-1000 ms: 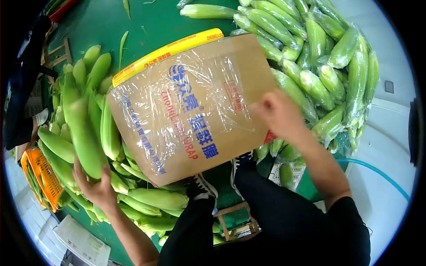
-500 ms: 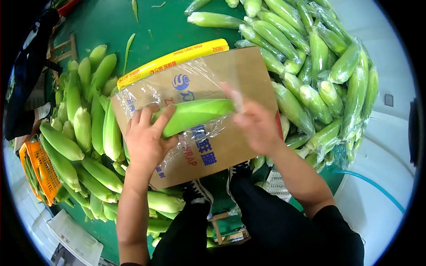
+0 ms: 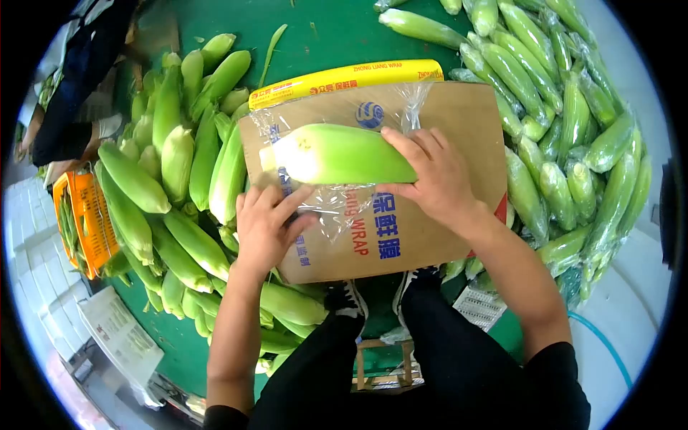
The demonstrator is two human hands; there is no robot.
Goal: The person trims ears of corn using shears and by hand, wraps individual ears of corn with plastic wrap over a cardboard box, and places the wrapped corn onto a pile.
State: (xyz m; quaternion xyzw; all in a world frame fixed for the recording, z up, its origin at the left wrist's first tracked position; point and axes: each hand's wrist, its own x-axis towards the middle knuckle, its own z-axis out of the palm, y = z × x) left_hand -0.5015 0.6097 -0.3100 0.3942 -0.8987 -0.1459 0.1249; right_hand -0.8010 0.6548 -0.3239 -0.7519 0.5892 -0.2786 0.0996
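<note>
A green ear of corn in its husk (image 3: 351,154) lies across a printed cardboard box (image 3: 459,236), its pale stem end to the left. Under and around it is clear plastic wrap (image 3: 340,215), bunched above the corn's right part. My right hand (image 3: 437,172) grips the corn's right end, thumb below and fingers over the top. Just below the stem end, my left hand (image 3: 269,221) rests at the box's left edge beside the film, thumb and fingers apart. A yellow cling-wrap roll box (image 3: 351,77) lies along the cardboard's far edge.
Unwrapped corn (image 3: 175,165) is heaped on the left, film-wrapped corn (image 3: 566,172) on the right. An orange basket (image 3: 89,222) stands at far left, near another person's leg (image 3: 72,143). A teal hose (image 3: 605,340) runs at lower right; a small wooden stool (image 3: 383,358) sits between my legs.
The corn now lies on the film with its pale stem end left. My right hand has come onto its right end; my left hand has let go and moved below it. The view has shifted left.
</note>
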